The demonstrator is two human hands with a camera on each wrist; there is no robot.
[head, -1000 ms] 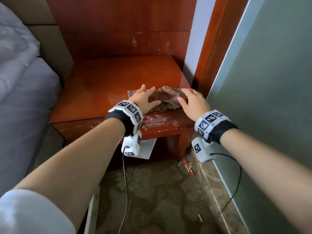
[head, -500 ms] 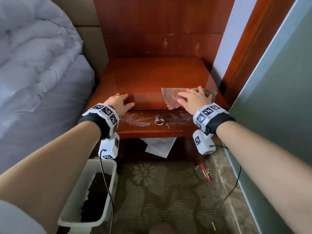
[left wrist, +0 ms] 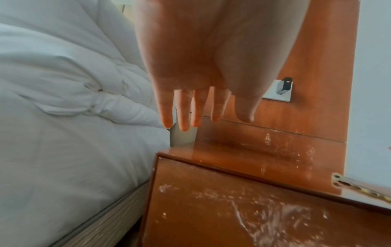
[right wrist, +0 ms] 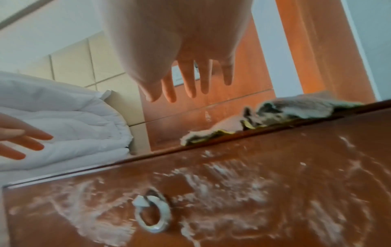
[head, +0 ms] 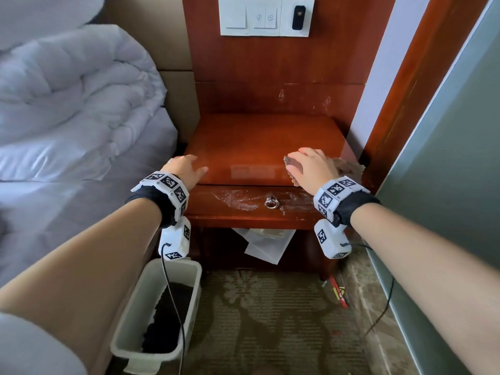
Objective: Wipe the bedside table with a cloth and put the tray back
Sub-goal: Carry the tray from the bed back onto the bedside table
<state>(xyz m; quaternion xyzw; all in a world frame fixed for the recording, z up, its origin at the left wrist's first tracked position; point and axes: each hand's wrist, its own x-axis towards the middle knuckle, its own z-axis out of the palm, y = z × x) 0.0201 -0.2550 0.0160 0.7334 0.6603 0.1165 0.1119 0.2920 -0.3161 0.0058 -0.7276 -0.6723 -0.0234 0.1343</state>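
Observation:
The red-brown bedside table point(head: 259, 142) has a glossy top. A crumpled brownish cloth point(head: 347, 165) lies at its front right corner, also seen in the right wrist view as the cloth point(right wrist: 296, 107). My right hand point(head: 305, 161) is over the cloth's left part, fingers point(right wrist: 188, 80) straight and lifted off it. My left hand point(head: 193, 165) hovers flat over the table's front left corner, with straight fingers point(left wrist: 184, 113) and nothing in it. A white plastic tray point(head: 127, 315) with dark contents stands on the floor at the lower left.
The drawer front point(head: 230, 201) is smeared white around a ring pull point(head: 271, 203). A bed with a white duvet point(head: 67, 104) borders the left, a grey wall point(head: 446, 171) the right. White paper point(head: 267, 246) hangs under the table. A switch panel point(head: 266, 16) sits above.
My left hand left the cloth and moved to the table's front left corner. The right hand stayed over the cloth. The head view tilted up and back.

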